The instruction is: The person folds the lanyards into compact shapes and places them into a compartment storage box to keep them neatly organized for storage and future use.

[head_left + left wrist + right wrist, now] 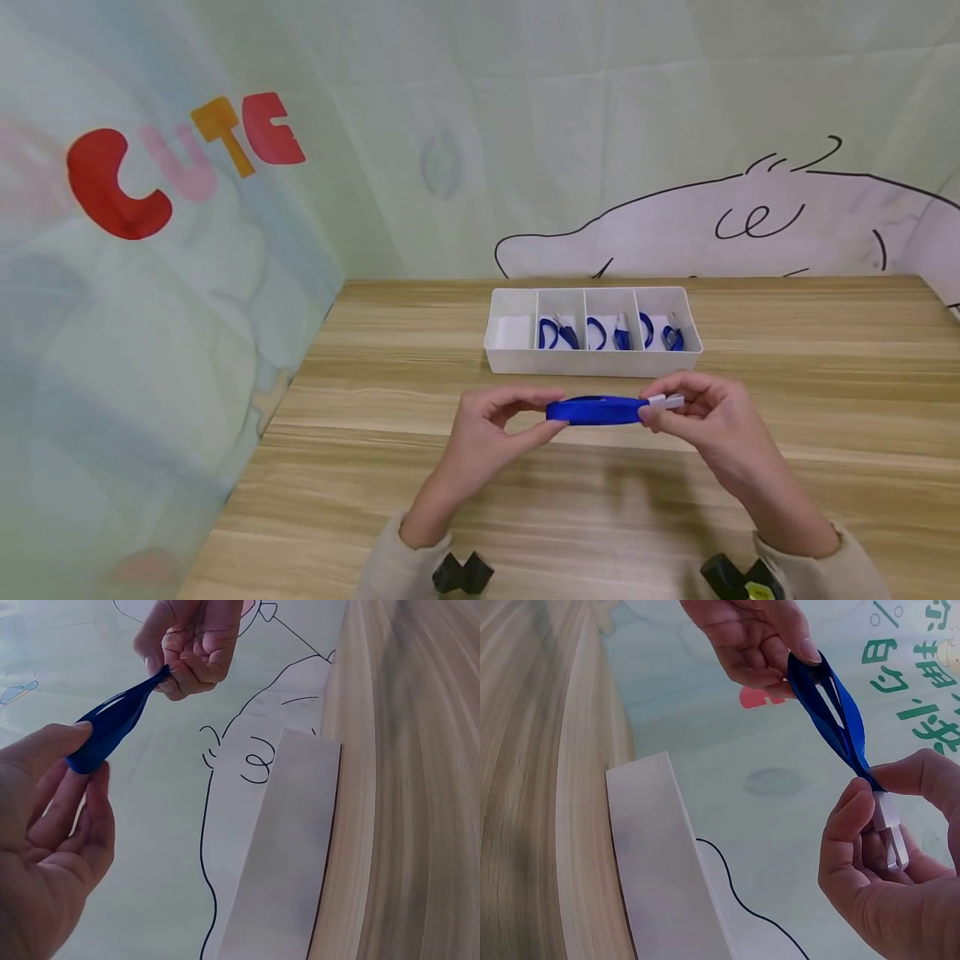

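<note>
A blue lanyard (596, 411), its strap gathered into a flattened loop, is held up between both hands in front of the white box. My left hand (487, 425) pinches the loop's left end between thumb and fingers. At the other end my right hand (712, 417) pinches the strap where it meets a white plastic clip (666, 402). In the right wrist view the clip (890, 832) hangs below the right thumb and fingertips, and the strap (829, 716) opens slightly into a narrow loop.
Behind the hands, a white divided box (592, 362) stands on the wooden table (405, 358). Its three right compartments hold blue straps (570, 336) with pale ends. A printed cloth backdrop (420, 167) rises along the table's back and left edges.
</note>
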Action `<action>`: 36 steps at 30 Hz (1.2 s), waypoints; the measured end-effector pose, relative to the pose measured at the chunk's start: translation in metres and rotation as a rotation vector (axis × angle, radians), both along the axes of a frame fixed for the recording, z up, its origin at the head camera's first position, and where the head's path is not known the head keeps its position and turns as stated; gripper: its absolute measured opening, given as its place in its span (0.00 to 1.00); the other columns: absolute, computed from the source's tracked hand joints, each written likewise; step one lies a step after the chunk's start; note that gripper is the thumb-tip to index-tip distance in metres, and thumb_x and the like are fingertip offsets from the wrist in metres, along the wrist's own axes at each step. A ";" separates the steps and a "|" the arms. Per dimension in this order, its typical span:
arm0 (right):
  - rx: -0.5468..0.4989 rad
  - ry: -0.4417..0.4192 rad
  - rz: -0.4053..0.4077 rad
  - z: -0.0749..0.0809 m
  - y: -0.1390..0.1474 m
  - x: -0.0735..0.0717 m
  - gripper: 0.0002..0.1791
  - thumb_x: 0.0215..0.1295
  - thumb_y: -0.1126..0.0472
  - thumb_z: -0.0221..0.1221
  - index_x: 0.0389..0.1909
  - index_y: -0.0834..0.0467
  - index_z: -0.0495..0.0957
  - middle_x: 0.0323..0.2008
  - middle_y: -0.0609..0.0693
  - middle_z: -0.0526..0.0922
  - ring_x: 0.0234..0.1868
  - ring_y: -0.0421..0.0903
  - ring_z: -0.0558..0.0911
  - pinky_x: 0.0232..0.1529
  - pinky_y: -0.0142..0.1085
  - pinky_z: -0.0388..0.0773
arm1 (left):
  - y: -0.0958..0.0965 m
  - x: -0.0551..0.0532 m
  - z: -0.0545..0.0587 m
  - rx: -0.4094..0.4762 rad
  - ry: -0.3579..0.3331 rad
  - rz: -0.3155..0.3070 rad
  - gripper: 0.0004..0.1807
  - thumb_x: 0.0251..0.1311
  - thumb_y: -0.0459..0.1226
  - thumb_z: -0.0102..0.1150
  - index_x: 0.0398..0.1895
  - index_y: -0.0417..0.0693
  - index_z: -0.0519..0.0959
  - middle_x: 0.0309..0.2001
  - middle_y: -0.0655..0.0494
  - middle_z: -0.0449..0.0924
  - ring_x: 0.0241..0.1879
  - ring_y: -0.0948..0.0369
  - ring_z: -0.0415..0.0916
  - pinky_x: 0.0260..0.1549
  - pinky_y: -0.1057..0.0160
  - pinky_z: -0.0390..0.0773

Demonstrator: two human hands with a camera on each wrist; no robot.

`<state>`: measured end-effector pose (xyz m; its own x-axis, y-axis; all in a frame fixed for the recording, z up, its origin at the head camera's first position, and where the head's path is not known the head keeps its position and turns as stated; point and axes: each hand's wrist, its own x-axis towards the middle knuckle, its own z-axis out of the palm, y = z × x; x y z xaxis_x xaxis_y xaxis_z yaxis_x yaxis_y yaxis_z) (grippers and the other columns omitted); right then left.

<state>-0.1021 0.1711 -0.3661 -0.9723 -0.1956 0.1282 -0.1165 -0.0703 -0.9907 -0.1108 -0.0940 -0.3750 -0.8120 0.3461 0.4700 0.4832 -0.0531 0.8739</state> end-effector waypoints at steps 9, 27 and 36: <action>0.078 -0.015 -0.028 0.003 0.001 -0.001 0.05 0.59 0.74 0.67 0.34 0.62 0.84 0.26 0.48 0.84 0.25 0.41 0.80 0.29 0.30 0.81 | 0.001 0.000 -0.002 0.023 0.101 0.039 0.14 0.52 0.21 0.70 0.43 0.28 0.83 0.41 0.40 0.86 0.39 0.55 0.84 0.43 0.51 0.84; 0.213 -0.029 -0.101 0.004 -0.005 0.000 0.10 0.59 0.70 0.69 0.37 0.71 0.80 0.26 0.50 0.84 0.24 0.46 0.81 0.29 0.33 0.82 | 0.009 0.000 -0.005 0.057 0.024 0.053 0.06 0.55 0.22 0.68 0.36 0.30 0.84 0.40 0.41 0.83 0.40 0.55 0.83 0.39 0.54 0.85; 0.210 -0.046 -0.098 0.004 -0.006 0.001 0.11 0.58 0.70 0.70 0.38 0.72 0.80 0.27 0.50 0.84 0.25 0.46 0.81 0.29 0.34 0.82 | 0.016 0.002 -0.006 0.067 -0.159 0.188 0.05 0.54 0.26 0.72 0.33 0.34 0.85 0.42 0.45 0.86 0.42 0.54 0.85 0.40 0.57 0.85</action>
